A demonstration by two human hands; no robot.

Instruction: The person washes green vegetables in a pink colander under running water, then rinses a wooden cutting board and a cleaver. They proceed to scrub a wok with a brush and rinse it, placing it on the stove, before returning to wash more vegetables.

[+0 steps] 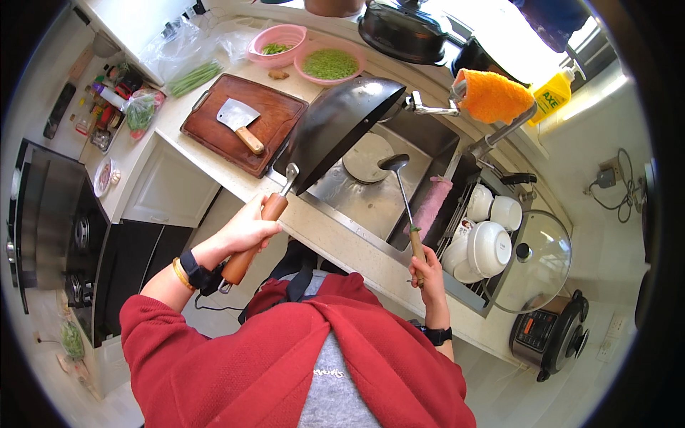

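Observation:
My left hand (pixel 251 227) grips the wooden handle of a dark metal wok (pixel 348 123). The wok is tilted on its side over the left part of a stainless steel sink (pixel 342 214), its opening facing right. In my right hand (pixel 429 275) is the wooden handle of a ladle (pixel 395 162); its dark bowl is over the sink basin, apart from the wok. A round pale lid or plate (pixel 368 158) lies in the basin behind the ladle. A pink cloth (pixel 434 203) hangs over the basin's right wall. The faucet (pixel 428 104) stands at the back.
Left of the sink, a cleaver (pixel 239 120) lies on a wooden cutting board (pixel 206 120). Behind are pink bowls (pixel 330 53) of chopped greens. White bowls (pixel 489 249) fill a rack on the right, beside a glass lid (pixel 546 278) and an electric cooker (pixel 546 334). An orange cloth (pixel 492 96) drapes over a pipe.

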